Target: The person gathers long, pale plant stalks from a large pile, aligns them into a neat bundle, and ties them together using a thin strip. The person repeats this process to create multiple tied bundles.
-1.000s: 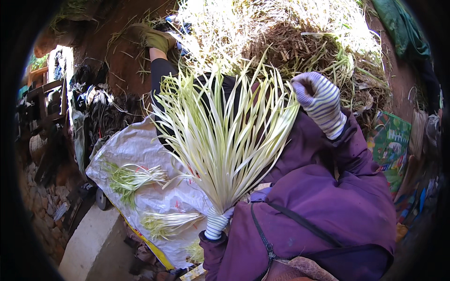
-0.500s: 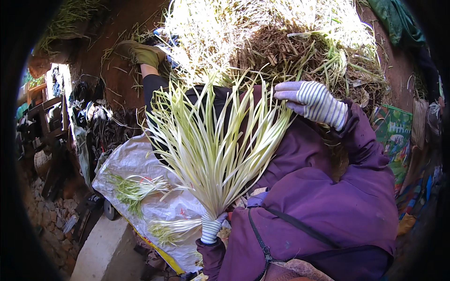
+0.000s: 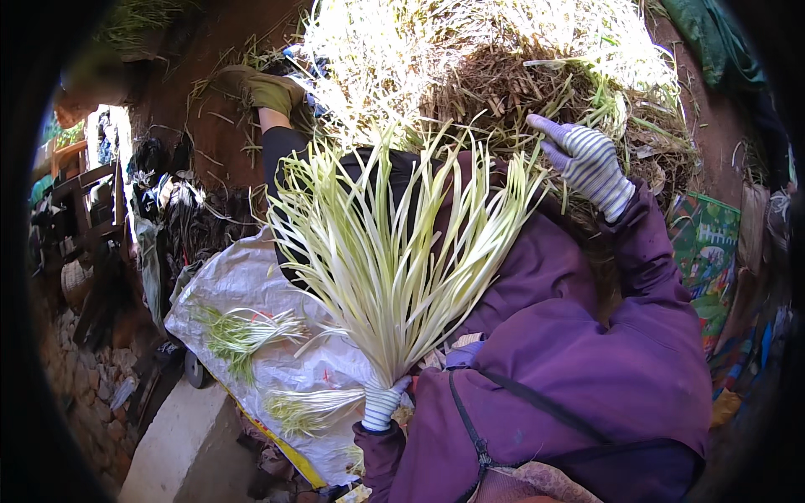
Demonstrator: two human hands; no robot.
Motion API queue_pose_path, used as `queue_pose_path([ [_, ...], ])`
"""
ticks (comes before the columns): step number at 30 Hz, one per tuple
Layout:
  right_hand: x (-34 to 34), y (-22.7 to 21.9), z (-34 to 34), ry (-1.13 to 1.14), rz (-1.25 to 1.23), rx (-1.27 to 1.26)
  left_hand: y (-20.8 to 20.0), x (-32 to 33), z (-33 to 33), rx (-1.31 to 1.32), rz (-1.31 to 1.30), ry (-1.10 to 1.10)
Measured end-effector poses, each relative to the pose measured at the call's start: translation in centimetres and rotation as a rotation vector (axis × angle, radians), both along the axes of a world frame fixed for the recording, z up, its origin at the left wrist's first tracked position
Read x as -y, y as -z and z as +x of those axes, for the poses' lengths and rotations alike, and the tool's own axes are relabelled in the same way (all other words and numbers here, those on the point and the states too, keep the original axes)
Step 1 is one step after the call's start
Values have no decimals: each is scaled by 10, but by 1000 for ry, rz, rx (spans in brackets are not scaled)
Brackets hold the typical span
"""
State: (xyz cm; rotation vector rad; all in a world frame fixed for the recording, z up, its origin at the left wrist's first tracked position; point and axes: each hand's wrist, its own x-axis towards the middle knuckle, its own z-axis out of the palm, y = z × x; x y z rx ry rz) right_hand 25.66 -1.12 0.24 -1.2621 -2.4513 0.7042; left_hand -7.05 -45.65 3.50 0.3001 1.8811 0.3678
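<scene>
A big bunch of blanched garlic chives (image 3: 402, 277), pale yellow-green to white, fans upward in front of my lap. My left hand (image 3: 381, 404), in a striped glove, is closed round the white lower ends of the bunch. Beyond the right-hand leaf tips, my right hand (image 3: 587, 159), also in a striped glove, is raised with fingers apart and nothing visible in them. Two smaller bunches of chives lie on a white woven plastic sack (image 3: 251, 289): one bunch (image 3: 247, 335) farther off, the other bunch (image 3: 310, 409) right beside my left hand.
A large heap of leaves and dry straw (image 3: 503, 84) rises at the far side, partly in glaring sunlight. A pale concrete block (image 3: 180, 444) stands at the lower left, near rubble. Dark rags (image 3: 172, 201) lie at the left. A green printed bag (image 3: 708, 251) stands at the right.
My right hand has moved a little away to the right and up from the leaf tips, its fingers now more spread. The left hand keeps its hold on the chives.
</scene>
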Motion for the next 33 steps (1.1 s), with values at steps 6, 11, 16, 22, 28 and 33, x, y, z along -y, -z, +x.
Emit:
queue_pose_path([
  [6, 23, 11, -57, -373, 139, -27, 3, 4, -3, -29, 77, 37],
  [11, 36, 27, -65, -204, 108, -12, 0, -1, 3, -87, 110, 199],
  [16, -9, 68, -15, 269, 119, 231, 8, 9, -4, -21, 52, 124],
  [22, -41, -6, 24, 311, 277, 329, 6, 7, 1, -92, 136, 190],
  [28, -8, -42, -84, -402, 220, -252, 3, 2, 2, -121, 56, 246],
  [33, -16, 14, -110, -583, 107, -101, -4, -6, 4, -175, 153, 339],
])
